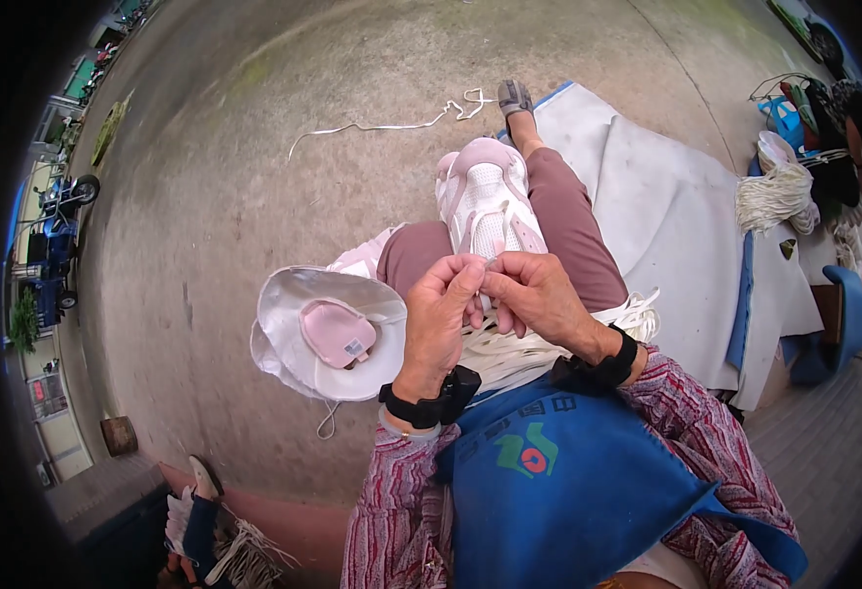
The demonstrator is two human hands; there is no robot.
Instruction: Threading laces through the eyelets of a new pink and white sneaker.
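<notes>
My left hand (443,304) and my right hand (541,294) meet in front of my lap, thumbs and fingers pinched together. Between the fingertips is a white shoelace (487,300), mostly hidden by the fingers. Just beyond them a white and pink sneaker (490,191) rests on my legs, its toe pointing away from me. Under my wrists, a bundle of loose white laces (509,363) lies across my lap on a blue apron (548,491).
Left of my leg sits a pale sun hat or bag with a pink insole-like piece (338,332). One long lace (382,126) trails over the concrete. To the right spreads a grey-white sheet (666,226), with a lace bundle (774,196) and a blue chair (843,324). Another person's foot (205,476) shows lower left.
</notes>
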